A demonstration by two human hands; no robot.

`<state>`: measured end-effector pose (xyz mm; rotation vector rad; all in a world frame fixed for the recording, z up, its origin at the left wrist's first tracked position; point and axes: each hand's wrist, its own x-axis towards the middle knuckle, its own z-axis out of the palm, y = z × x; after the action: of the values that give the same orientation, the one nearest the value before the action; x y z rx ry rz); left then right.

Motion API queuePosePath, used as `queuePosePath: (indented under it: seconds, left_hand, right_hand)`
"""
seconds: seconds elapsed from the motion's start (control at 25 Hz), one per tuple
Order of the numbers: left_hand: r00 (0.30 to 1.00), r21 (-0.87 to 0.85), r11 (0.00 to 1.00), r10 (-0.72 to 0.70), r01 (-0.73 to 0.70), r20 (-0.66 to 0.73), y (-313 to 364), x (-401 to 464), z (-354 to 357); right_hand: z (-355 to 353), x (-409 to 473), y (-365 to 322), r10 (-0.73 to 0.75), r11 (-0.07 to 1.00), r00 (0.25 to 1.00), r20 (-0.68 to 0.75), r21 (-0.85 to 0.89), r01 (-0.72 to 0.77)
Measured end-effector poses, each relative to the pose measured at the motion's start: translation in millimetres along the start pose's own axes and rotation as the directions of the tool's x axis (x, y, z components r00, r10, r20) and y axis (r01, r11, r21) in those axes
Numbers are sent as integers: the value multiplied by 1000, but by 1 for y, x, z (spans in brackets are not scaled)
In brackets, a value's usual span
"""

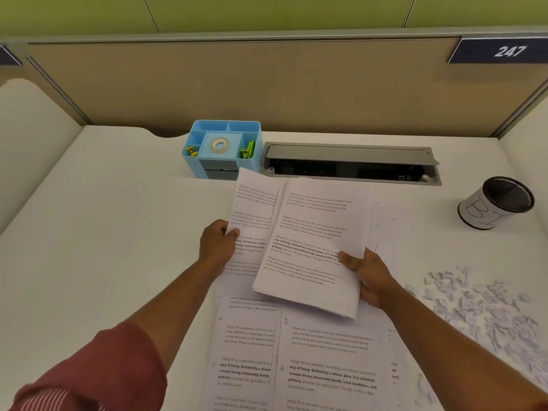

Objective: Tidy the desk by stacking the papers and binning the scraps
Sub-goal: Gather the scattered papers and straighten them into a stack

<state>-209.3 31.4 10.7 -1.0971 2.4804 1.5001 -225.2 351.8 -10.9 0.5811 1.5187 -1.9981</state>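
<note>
Setting: white desk (118, 221) in a cubicle, walled by a beige partition (267, 90) with a dark number plate (501, 51) reading 247 at its upper right.
Left hand: the left hand (218, 243) pinches the left edge of a printed sheet (255, 215), thumb on top, fingers curled beneath; the sheet slants toward the back of the desk.
Right hand: the right hand (370, 277) grips a thin bundle of printed pages (311, 250) at its lower right edge, thumb pressed on the top page, fingers wrapped under. The bundle overlaps the right side of the sheet held by the other hand.
Loose papers: more printed pages (311, 366) lie flat on the desk nearer the person, side by side and overlapping, partly under the held bundle and both forearms.
Scraps: a scatter of small torn paper scraps (480, 304) lies on the desk to the right of the pages, well apart from the hands.
Bin: a small black mesh cup wrapped in white paper (495, 206) stands at the far right, beyond the scraps; the handwriting on the wrap is hard to read.
Organizer: a blue desk organizer (222, 148) sits at the back, just behind the held sheet, with a tape roll (219, 144) in its middle compartment and green-yellow clips in its side compartments.
Cable tray: a grey cable tray (350, 163) with its lid raised lies just right of the organizer.
Sleeve: a red sleeve (98, 372) covers the left upper arm.
</note>
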Motion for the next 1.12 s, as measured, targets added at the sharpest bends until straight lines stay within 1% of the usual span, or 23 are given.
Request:
queuePosePath:
  seconds: [0.12,0.36,0.48,0.6,0.72,0.8,0.92,1.04,1.12]
  left_hand:
    - [987,6,988,157,-157,-16,2,-4,-27]
    - [955,-38,962,262,-270,-139,12,-17,-78]
    - [927,28,944,327,-327,-186,22,-27,-99]
    - [884,122,916,402,-383,-240,42,-41,-127]
    - [852,135,890,457,-436,-254,64,-64,-155]
    - [850,95,887,461,-452,-253,79,-79,-172]
    - [870,-85,879,443,-469,-217,88,-116,-186]
    - [935,-207,912,343,-354,-87,67,-124,-161]
    - [963,-219,939,268,-264,-14,49,-126,-139]
  right_hand:
    - [0,-1,0,1,1000,1000,-9,-3,-1]
    - [1,-2,1,-14,1000,1000,-17,-3,14]
    - [3,-4,2,-18,1000,999,-28,-3,18]
    - [5,-5,2,-47,999,998,-49,3,47]
    - [15,-17,2,-91,996,994,-57,5,92]
    - [23,-26,-2,-123,992,991,-43,-5,123]
    - [29,-71,-13,-165,986,986,-6,-35,165]
    - [39,-97,-10,-165,982,985,48,-82,168]
    - [56,-107,-6,-137,989,987,88,-46,142]
